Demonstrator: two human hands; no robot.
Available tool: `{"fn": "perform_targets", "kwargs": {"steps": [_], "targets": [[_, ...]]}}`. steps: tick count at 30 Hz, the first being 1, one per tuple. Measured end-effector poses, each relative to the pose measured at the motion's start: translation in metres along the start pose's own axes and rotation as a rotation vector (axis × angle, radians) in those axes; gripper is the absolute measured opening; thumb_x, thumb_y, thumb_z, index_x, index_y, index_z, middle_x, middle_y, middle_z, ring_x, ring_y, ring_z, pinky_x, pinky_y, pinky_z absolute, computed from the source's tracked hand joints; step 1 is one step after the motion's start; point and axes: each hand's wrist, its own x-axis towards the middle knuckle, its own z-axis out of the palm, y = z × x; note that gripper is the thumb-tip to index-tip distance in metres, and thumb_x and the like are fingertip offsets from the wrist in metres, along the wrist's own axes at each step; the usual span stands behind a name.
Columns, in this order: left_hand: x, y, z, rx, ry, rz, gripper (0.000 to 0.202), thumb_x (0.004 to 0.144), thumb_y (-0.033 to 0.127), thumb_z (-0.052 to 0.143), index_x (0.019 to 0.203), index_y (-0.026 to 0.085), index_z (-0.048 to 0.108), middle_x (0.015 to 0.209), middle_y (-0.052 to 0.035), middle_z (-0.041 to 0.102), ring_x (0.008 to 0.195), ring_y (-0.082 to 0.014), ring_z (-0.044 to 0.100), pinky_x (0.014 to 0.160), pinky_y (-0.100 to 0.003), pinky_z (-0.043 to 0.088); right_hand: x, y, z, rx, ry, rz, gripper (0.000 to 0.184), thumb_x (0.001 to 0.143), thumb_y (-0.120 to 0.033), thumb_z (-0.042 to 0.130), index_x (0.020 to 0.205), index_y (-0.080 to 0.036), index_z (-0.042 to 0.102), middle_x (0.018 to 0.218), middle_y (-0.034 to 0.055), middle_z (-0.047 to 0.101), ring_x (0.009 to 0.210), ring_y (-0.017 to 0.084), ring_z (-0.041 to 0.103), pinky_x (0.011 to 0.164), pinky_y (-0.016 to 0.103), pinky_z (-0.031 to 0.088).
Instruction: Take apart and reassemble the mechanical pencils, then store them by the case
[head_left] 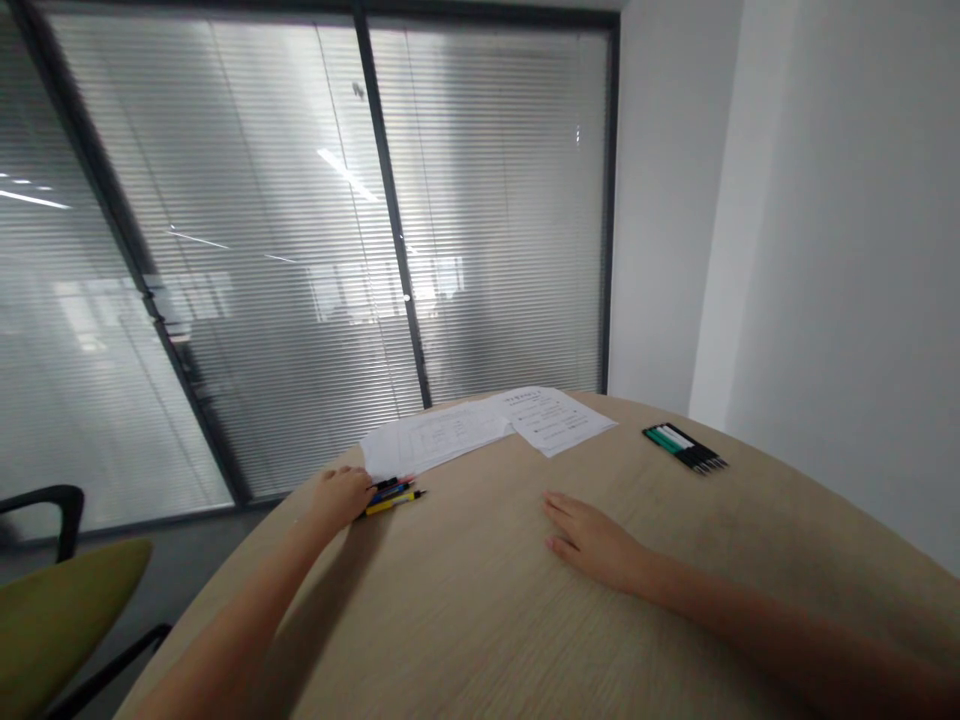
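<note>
My left hand (342, 496) is at the left side of the table, its fingers curled over the ends of several pens. A yellow pen (391, 502) lies nearest me in this bunch, beside blue, black and red ones; their other ends stick out to the right. The fingertips are partly hidden from view. My right hand (594, 540) rests on the tabletop with its fingers stretched out and nothing in it. Farther to the right, apart from that hand, lies a row of black pens (701, 455) with a green and white pack or label across it.
Printed paper sheets (450, 436) overlap along the far edge of the round wooden table (465, 620). Behind stands a glass partition with blinds (495, 220); a white wall (847, 250) is at right. A green chair (67, 620) stands at left.
</note>
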Motion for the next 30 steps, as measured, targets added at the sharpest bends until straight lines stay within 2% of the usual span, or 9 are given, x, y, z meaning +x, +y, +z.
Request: {"fn": "perform_targets", "kwargs": {"steps": [5,11,18,22,24,26,28,30], "targets": [[0.001,0.001,0.004,0.024,-0.007,0.015,0.029,0.076,0.019,0.036,0.084,0.012,0.062,0.092,-0.0139,0.062,0.092,-0.0253,0.053,0.079,-0.035,0.036,0.0,0.001,0.001,-0.002,-0.004,-0.005,0.05,0.078,-0.034,0.036,0.12,-0.007,0.042,0.129,0.0143,0.035,0.118,0.021,0.031,0.099,0.035,0.024],[0.002,-0.001,-0.002,0.033,0.001,0.023,0.027,0.076,0.019,0.036,0.081,0.012,0.062,0.091,-0.0135,0.063,0.089,-0.0247,0.055,0.078,-0.033,0.037,0.0,0.0,0.0,-0.015,-0.006,-0.007,0.05,0.079,-0.033,0.035,0.121,-0.006,0.041,0.129,0.0139,0.035,0.119,0.02,0.031,0.099,0.033,0.023],[-0.001,-0.001,-0.029,0.006,0.016,-0.021,0.03,0.08,0.029,0.034,0.094,0.016,0.057,0.09,-0.0128,0.062,0.081,-0.025,0.058,0.067,-0.032,0.041,0.0,-0.001,-0.002,-0.02,-0.023,-0.007,0.051,0.079,-0.033,0.034,0.121,-0.004,0.041,0.129,0.0147,0.035,0.118,0.021,0.031,0.099,0.034,0.023],[-0.004,-0.004,-0.045,-0.081,0.16,-0.102,0.033,0.081,0.03,0.03,0.101,0.018,0.053,0.089,-0.0101,0.063,0.08,-0.0249,0.058,0.065,-0.03,0.04,-0.001,-0.003,-0.003,-0.024,-0.017,-0.003,0.051,0.079,-0.032,0.036,0.12,-0.003,0.041,0.128,0.0155,0.035,0.119,0.021,0.031,0.099,0.034,0.023],[-0.002,-0.005,-0.049,-0.221,0.263,-0.114,0.033,0.079,0.03,0.035,0.106,0.019,0.051,0.09,-0.0071,0.063,0.081,-0.0227,0.058,0.067,-0.028,0.04,0.0,-0.004,-0.003,-0.029,-0.016,-0.006,0.051,0.079,-0.031,0.036,0.121,-0.003,0.041,0.129,0.0155,0.035,0.119,0.021,0.031,0.099,0.034,0.023],[0.0,-0.002,-0.052,-0.453,0.36,-0.119,0.03,0.075,0.031,0.042,0.099,0.019,0.055,0.085,-0.0048,0.065,0.079,-0.0213,0.058,0.068,-0.026,0.04,0.0,-0.004,-0.003,-0.031,-0.021,-0.003,0.051,0.079,-0.032,0.035,0.121,-0.003,0.04,0.129,0.0155,0.035,0.119,0.021,0.03,0.099,0.034,0.023],[0.003,0.005,-0.055,-0.785,0.439,-0.127,0.022,0.069,0.033,0.05,0.079,0.017,0.06,0.073,-0.0037,0.065,0.073,-0.0206,0.058,0.066,-0.026,0.041,0.001,-0.003,-0.003,-0.03,-0.028,0.003,0.052,0.079,-0.032,0.035,0.121,-0.003,0.04,0.129,0.0152,0.035,0.119,0.021,0.031,0.1,0.033,0.022],[0.003,0.018,-0.06,-1.221,0.464,-0.122,0.017,0.063,0.033,0.058,0.066,0.016,0.059,0.065,-0.002,0.063,0.068,-0.0183,0.058,0.066,-0.026,0.042,0.001,-0.002,-0.002,-0.026,-0.027,0.005,0.051,0.079,-0.033,0.035,0.121,-0.004,0.04,0.129,0.0146,0.035,0.119,0.021,0.031,0.1,0.033,0.023]]}}
